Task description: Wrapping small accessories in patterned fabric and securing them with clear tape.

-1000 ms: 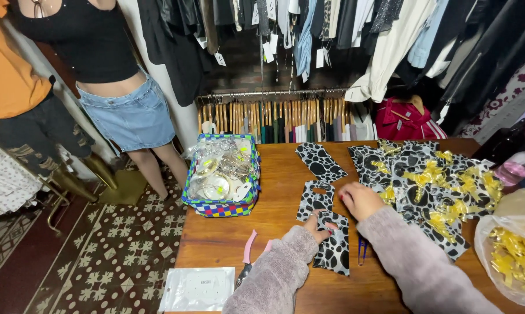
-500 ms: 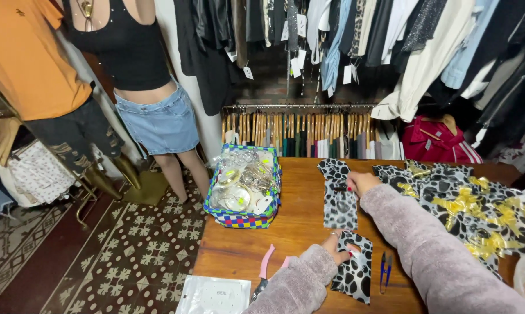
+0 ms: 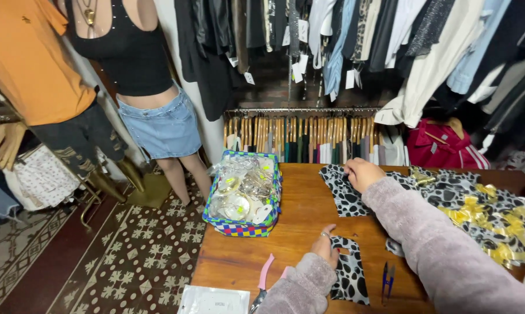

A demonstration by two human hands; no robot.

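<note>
A strip of black-and-white spotted fabric [image 3: 348, 272] lies on the wooden table [image 3: 300, 218], running from the near edge to the far side. My left hand [image 3: 325, 246] presses on its near part, fingers flat on the cloth. At the far end of the strip [image 3: 342, 192], my right hand [image 3: 362, 172] pinches the cloth near the table's back edge. Both arms wear fuzzy grey-pink sleeves.
A checked basket [image 3: 243, 228] with wrapped items stands at the table's left. Pink-handled scissors [image 3: 265, 278], blue thread snips [image 3: 387, 280] and a white packet [image 3: 213, 300] lie near the front. Black-and-yellow fabric [image 3: 495, 218] covers the right. Mannequins [image 3: 140, 87] and clothes racks [image 3: 309, 110] stand behind.
My right hand has moved away from me along the spotted strip to the table's far edge. My left hand stays on the near part. The view has tilted upward.
</note>
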